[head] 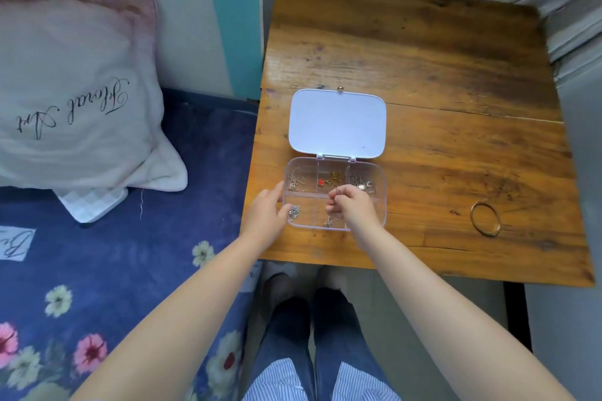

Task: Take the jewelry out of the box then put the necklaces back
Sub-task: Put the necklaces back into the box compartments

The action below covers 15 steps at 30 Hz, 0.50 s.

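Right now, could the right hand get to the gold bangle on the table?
Probably yes: the gold bangle lies alone on bare table beside the right hand, though that hand is pinching a thin chain.

Your tabletop [456,75]: worn wood, glossy varnish. Box [381,202]: clear smooth plastic; lid [337,122] opaque white, matt. Bangle [485,218]: shiny gold-coloured metal.
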Each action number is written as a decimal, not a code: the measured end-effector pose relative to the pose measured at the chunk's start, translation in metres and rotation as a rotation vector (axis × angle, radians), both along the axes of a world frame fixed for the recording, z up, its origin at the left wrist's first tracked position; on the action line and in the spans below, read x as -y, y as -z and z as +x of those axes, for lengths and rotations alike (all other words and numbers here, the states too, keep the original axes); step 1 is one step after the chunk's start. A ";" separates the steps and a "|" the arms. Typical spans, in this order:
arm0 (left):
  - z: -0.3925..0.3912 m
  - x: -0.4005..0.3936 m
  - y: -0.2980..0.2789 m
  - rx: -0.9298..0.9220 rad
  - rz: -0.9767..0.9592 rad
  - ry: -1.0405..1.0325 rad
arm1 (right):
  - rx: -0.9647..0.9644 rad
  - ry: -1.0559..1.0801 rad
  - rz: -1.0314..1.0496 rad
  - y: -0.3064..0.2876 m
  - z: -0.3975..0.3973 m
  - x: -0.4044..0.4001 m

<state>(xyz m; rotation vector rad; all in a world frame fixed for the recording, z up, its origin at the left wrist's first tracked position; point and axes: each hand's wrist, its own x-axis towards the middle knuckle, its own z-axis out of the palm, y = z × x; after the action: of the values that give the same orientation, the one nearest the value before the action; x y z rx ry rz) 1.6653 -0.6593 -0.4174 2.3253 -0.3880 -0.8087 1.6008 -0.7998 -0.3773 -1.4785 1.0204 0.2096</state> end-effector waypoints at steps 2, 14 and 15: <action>-0.001 -0.002 0.002 -0.001 -0.019 0.005 | -0.178 -0.352 -0.308 0.002 -0.003 -0.002; -0.006 -0.002 0.008 -0.108 -0.148 -0.124 | -0.082 0.152 -0.452 -0.012 0.051 0.099; -0.006 -0.001 0.009 -0.118 -0.151 -0.142 | -0.097 0.182 -0.341 -0.008 0.059 0.106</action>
<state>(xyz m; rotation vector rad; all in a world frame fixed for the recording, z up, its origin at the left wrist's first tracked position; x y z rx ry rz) 1.6592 -0.6584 -0.4262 2.1272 -0.2219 -0.8135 1.6595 -0.9054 -0.3694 -1.6807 1.3110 -0.0264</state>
